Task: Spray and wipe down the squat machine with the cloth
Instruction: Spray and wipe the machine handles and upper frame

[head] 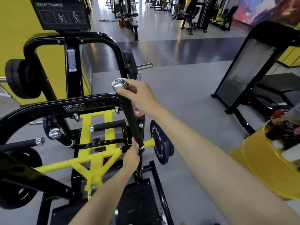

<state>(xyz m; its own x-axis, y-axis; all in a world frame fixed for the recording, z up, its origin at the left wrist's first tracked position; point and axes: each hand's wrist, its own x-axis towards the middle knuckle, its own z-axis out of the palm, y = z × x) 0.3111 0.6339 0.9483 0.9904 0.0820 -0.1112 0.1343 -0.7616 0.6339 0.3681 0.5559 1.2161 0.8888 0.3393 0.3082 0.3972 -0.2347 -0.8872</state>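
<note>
R hand point(139, 95) curled round 1 pinkish bottle point(136, 111) atop 1 black handle point(129, 117), L hand point(131, 155) pinches 1 cloth point(135, 142) at its base.

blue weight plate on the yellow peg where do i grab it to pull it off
Grip the blue weight plate by its rim on two opposite sides, from the side away from the yellow frame. It stands upright on the yellow peg, which enters its lettered face from the frame, so it likely slides off outward.
</note>
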